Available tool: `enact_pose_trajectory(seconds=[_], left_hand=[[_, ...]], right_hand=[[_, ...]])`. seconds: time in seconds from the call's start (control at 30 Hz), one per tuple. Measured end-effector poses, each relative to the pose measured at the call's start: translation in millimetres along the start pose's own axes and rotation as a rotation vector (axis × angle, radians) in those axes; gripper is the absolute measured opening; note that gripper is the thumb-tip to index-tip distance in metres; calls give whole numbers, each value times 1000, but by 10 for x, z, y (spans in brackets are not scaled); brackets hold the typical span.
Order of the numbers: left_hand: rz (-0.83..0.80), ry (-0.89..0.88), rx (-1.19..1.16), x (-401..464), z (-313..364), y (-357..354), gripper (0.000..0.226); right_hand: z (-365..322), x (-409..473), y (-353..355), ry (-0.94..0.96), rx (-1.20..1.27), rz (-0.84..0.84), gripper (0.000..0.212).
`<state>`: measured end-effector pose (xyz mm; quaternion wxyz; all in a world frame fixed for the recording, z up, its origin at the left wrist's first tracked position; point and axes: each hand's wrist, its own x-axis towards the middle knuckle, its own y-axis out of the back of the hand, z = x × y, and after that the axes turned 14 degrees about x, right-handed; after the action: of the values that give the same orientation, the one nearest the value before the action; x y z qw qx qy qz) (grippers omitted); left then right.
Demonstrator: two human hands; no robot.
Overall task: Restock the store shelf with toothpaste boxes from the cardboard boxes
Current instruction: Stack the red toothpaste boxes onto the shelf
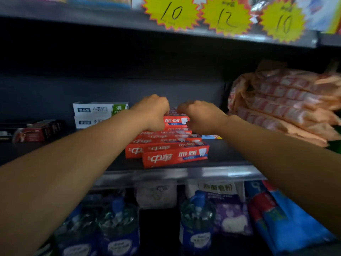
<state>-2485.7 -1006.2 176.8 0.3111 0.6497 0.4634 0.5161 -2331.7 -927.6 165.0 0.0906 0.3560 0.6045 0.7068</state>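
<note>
— Where is the stock sitting?

— A group of red cardboard toothpaste boxes with white lettering [167, 147] lies on the dark middle shelf [227, 154], the boxes flat and lengthwise, packed one behind another from the front edge toward the back. The front box [175, 157] sits a little askew, just behind the shelf's grey metal lip. At the back of the group, one red box [176, 120] sits raised above the rest.

— And the hands?

— Both reach in over the group to that raised box. The left hand [154, 112] has its fingers curled down over the box's left end; the right hand [200, 117] is curled the same way at its right end. Both appear to hold it, knuckles toward the camera, though the fingertips are hidden behind the hands.

— What surrounds them?

— To the left, two white toothpaste boxes with green ends [96, 114] are stacked against the back wall, and further left lie dark red-and-black boxes [39, 132], blurred. A small light blue packet [211, 137] lies flat just right of the red group. Well to the right, a slumped heap of peach-coloured soft plastic packs [284, 104] fills the corner.

— Above and below?

— Yellow starburst price tags [227, 17] reading 10, 12 and 10 hang on the upper shelf's edge. Under the middle shelf stand clear bottles with blue caps and labels [197, 218], a purple pouch [231, 217] and blue plastic bags [293, 224].
</note>
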Motion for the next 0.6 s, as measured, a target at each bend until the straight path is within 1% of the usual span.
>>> enact_pose_trajectory(seconds=[0.07,0.1,0.2,0.27,0.37,0.5,0.57,0.6], left_hand=[[15,-7,1,-195,110,119,28],[22,-13,1,-302,165,164,29],[21,-52,9,-646,323,188,29],[-34,-75,0,-892,404,97,26],[-137,-137,-10,-1267,503,-170,12],[-264,-212,-9,-1777,691,-752,15],[-366,-241,-28,-2036,806,-1157,22],[-416,-259,-55,-2155,856,-1351,19]], right_hand=[[-96,-226,69,28,-10,35,29],[-145,-348,91,42,-17,41,30],[-295,-732,83,64,-15,-9,41],[-374,-1004,-10,88,8,-42,44],[-479,-1415,-249,102,55,-110,42],[-638,-1915,-790,139,145,-223,39],[-715,-2146,-1179,144,188,-322,39],[-754,-2249,-1381,145,197,-376,41]])
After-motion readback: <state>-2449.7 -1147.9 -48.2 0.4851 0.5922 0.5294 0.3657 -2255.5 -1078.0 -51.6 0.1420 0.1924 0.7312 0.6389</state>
